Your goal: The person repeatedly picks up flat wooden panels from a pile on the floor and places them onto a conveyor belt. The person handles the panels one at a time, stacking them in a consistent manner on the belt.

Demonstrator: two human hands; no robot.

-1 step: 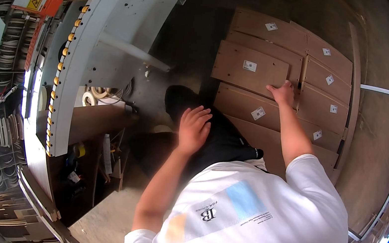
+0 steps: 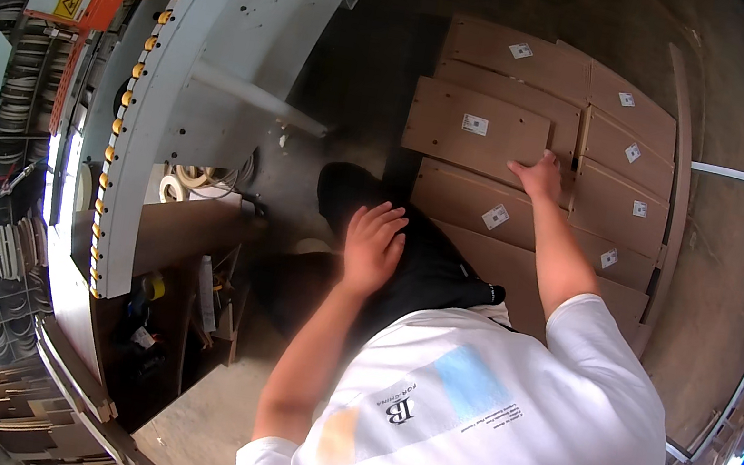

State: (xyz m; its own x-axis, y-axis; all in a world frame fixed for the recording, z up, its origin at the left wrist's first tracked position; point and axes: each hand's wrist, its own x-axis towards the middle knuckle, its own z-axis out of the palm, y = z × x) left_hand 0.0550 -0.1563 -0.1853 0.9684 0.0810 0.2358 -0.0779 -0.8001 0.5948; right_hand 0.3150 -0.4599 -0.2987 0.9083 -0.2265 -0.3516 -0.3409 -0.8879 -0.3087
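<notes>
A flat brown panel [image 2: 472,140] with a white label and small holes lies on top of the stack of panels. My right hand [image 2: 542,177] has its near right corner, the thumb on the upper face and the fingers at the right edge; the fingertips beneath are hidden. Over my black-trousered knee [image 2: 349,193], my left hand [image 2: 374,247] is held with its fingers stretched out and nothing in it. Other labelled brown panels [image 2: 524,51] lie in rows under and around the top one.
At the left stands a grey machine [image 2: 260,14] with a row of yellow rollers [image 2: 122,99]. Tape-like rolls [image 2: 175,189] sit beneath it. A long narrow board [image 2: 677,153] runs along the stack's right side, and a white line [image 2: 736,175] marks the floor beyond.
The top panel has shifted very slightly left against the panels beneath. Both hands stay in nearly the same places.
</notes>
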